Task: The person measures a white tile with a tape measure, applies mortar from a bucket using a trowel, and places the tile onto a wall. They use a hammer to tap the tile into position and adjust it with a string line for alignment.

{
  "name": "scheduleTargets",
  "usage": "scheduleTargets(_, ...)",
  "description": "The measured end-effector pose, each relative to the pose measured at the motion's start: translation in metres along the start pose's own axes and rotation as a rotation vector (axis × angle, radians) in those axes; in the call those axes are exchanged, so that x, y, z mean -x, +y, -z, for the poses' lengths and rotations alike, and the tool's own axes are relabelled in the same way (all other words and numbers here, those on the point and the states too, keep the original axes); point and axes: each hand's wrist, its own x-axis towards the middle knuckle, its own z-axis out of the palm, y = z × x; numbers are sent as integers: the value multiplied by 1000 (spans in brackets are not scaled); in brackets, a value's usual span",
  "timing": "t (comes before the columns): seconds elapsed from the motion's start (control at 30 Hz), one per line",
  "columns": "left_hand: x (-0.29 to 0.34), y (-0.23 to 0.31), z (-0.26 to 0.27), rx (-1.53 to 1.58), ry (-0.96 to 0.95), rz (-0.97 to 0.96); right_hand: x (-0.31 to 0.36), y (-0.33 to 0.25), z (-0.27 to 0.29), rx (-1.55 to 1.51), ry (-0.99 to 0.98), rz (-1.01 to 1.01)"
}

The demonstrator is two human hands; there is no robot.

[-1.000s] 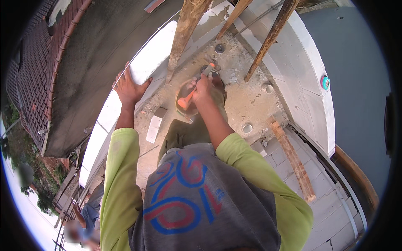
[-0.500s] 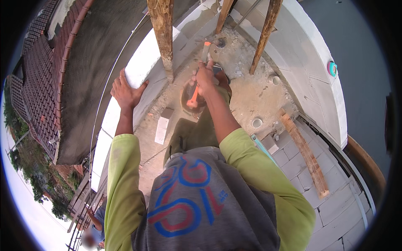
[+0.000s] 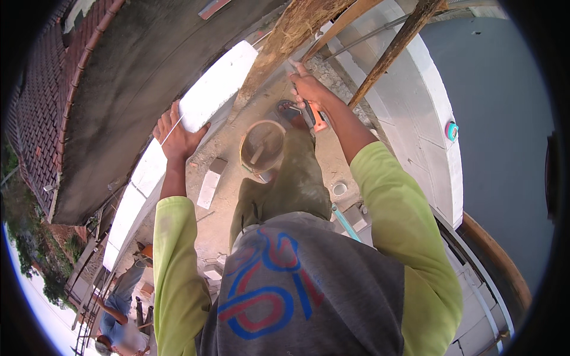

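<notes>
My left hand [image 3: 178,139] lies on top of the white block wall [image 3: 217,86], fingers outstretched toward its outer edge and thumb apart at the inner side. A thin white string [image 3: 172,130] runs across its fingers. Farther right, my right hand [image 3: 309,89] is closed round an orange-and-black hand tool [image 3: 317,118], held low over the floor beside my foot. The palm hides part of the tool, and its exact kind is unclear. Left of that foot stands a round bucket [image 3: 243,153] with a stick-like piece inside.
Rough wooden props [image 3: 392,50] slant in front of me. A teal round object [image 3: 451,130] sits on the right-hand block wall [image 3: 424,148]. A loose block [image 3: 209,188] and a pipe opening [image 3: 339,188] are on the floor. Another person [image 3: 116,323] is at lower left.
My right hand has swung with the tool away from above the bucket, forward and to the right. The view has shifted; the string now crosses my left hand, which stays on the wall.
</notes>
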Motion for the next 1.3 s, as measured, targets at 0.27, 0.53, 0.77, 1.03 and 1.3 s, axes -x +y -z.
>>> scheduleTargets(0.27, 6, -5, 5, -1, -13, -31, 18, -14, 3, 117, 30, -23)
scheduleTargets(0.53, 2, -1, 4, 27, 17, -60, 101, 89, 29, 347, 487, 94)
scheduleTargets(0.77, 28, -36, -23, -72, 96, -204, 322, 216, 98, 566, 1012, -23)
scheduleTargets(1.03, 121, -84, -51, -61, 126, -155, 474, 274, 263, 903, 1406, -135)
scheduleTargets(1.3, 207, -51, -53, -113, -257, 383, 469, 302, 465, 1092, 1293, 21)
